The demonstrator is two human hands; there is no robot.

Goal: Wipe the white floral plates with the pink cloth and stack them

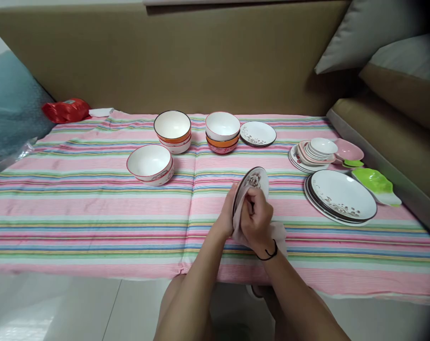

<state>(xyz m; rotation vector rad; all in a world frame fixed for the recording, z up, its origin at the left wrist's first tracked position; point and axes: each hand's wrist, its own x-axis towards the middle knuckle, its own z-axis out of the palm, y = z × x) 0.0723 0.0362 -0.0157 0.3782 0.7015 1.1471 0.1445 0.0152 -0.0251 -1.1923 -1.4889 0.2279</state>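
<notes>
A white plate (262, 181) with a dark rim and brown flower print is tilted up on its edge over the striped cloth. My left hand (227, 215) grips it from behind at its left side; part of those fingers is hidden by the plate. Bunched in my closed right hand (256, 218) is a pale pinkish cloth (240, 227), pressed against the plate's face. The cloth's loose end hangs below the wrist, which wears a black band. Behind the plate, a similar plate stack (259, 132) lies flat beside a bowl stack (222, 127).
Two more bowl stacks (172, 125) (150, 162) stand left of centre. On the right are large oval plates (344, 192), a green leaf-shaped dish (374, 182), small white bowls (322, 146) and a pink dish (349, 149). A red package (67, 110) lies far left. A sofa back (200, 61) borders the rear.
</notes>
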